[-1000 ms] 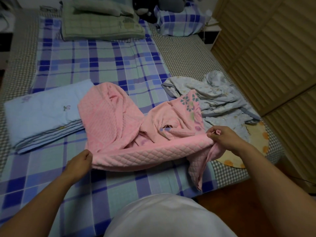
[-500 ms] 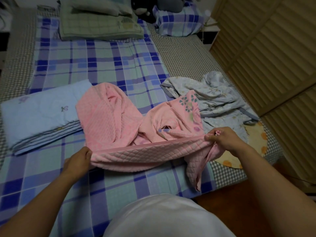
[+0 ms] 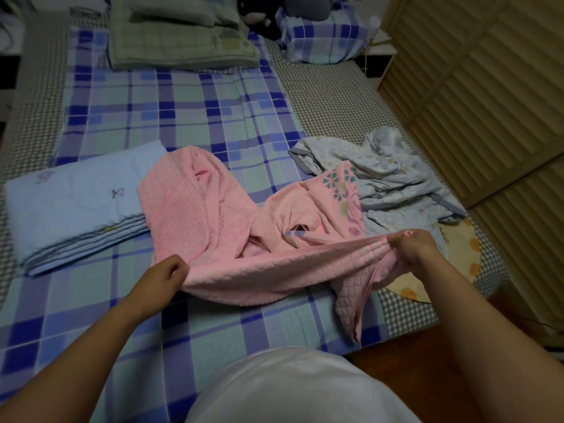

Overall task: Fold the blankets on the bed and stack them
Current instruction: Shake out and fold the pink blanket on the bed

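A pink quilted blanket [image 3: 201, 206] lies rumpled across the middle of the plaid bed [image 3: 183, 117]. My left hand [image 3: 163, 277] grips its near edge on the left. At the right end of that edge my right hand [image 3: 415, 245] pinches the fabric, and the edge is stretched taut between the two hands. A corner of the pink blanket hangs down below my right hand. A folded light blue blanket [image 3: 76, 199] rests flat to the left. To the right lies a crumpled pale blue floral blanket [image 3: 393, 178], partly under the pink one.
Green folded bedding [image 3: 180, 44] and a plaid pillow [image 3: 323, 41] sit at the head of the bed. A round mat with orange spots [image 3: 457, 254] lies at the bed's right corner. Slatted wooden doors [image 3: 488, 102] stand close on the right. Wooden floor shows below.
Both hands have lifted the pink blanket's near edge and pulled it tighter, the right hand rising slightly. The rest of the blanket has shifted little.
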